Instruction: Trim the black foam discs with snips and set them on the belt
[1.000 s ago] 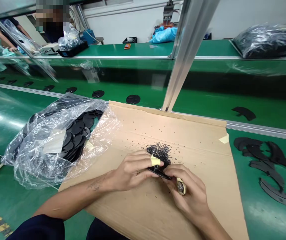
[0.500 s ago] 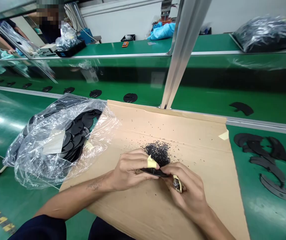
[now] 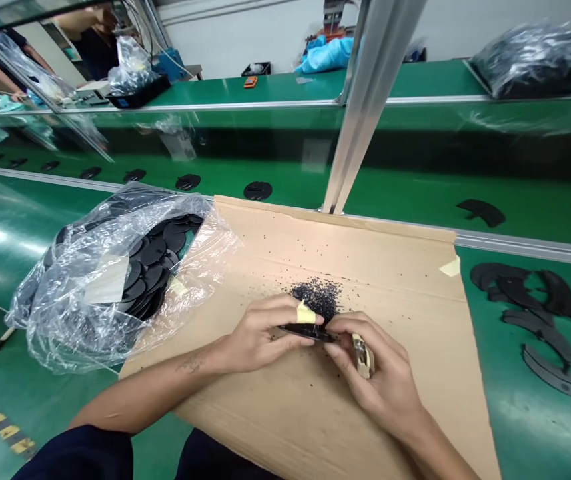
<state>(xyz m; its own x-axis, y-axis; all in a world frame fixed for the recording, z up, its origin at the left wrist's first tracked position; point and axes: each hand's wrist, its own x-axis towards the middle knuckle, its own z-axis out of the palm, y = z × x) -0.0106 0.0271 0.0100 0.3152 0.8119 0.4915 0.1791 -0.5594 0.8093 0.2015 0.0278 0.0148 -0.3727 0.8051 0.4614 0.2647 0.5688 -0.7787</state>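
Strip of black rubbery material (image 3: 309, 333) sits edge-on between the two hands, its long axis running almost level across the view and dipping slightly to the right, with its thin end toward the right hand. The left hand (image 3: 270, 335) pinches it between thumb and fingers, and a band of yellow tape (image 3: 306, 313) circles one finger. The right hand (image 3: 378, 373) is curled, its fingers closed around a small taped tool (image 3: 364, 355), with the fingertips at the strip's right end. Just beyond lies a heap of black crumbs (image 3: 318, 298), all on a cardboard sheet (image 3: 395, 287) over a green conveyor belt (image 3: 15, 267). To the left, a clear plastic bag (image 3: 110, 287) holds black discs (image 3: 148, 253) and bears a pale label (image 3: 108, 280) — no writing legible. Curved black pieces (image 3: 540, 327) lie to the right.
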